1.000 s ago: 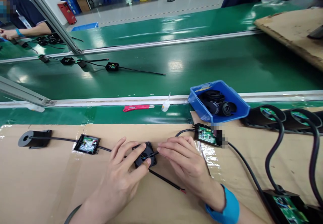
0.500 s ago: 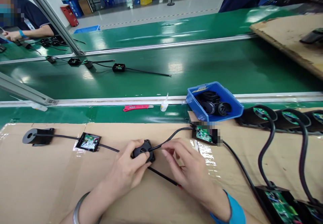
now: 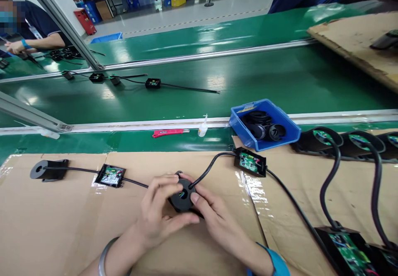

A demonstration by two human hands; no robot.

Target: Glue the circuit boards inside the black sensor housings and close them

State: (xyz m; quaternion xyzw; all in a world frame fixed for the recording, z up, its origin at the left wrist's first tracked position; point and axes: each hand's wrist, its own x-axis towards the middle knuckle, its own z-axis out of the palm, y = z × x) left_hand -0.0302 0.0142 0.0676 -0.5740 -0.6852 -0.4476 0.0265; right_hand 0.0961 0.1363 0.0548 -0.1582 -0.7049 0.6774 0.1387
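Observation:
A black round plastic housing with a hole in its end cap is between my two hands above the cardboard. My left hand curls round its left side, fingers at the top and thumb below. On the right, my right hand grips it, with the thumb on the cap's edge. From the cap a black cable curves to an open black box with a green circuit board. Left of my hands, a cable joins another circuit-board box to a black cylindrical housing lying on its side.
Behind the cardboard lie a red utility knife and a small white bottle. A blue bin holds black parts. More wired housings stand at right. Wired parts rest on the green belt; a co-worker sits at far left.
My right hand has moved from the cable onto the housing's right side. The housing now shows its cap more towards me. Parts on the green belt have shifted right.

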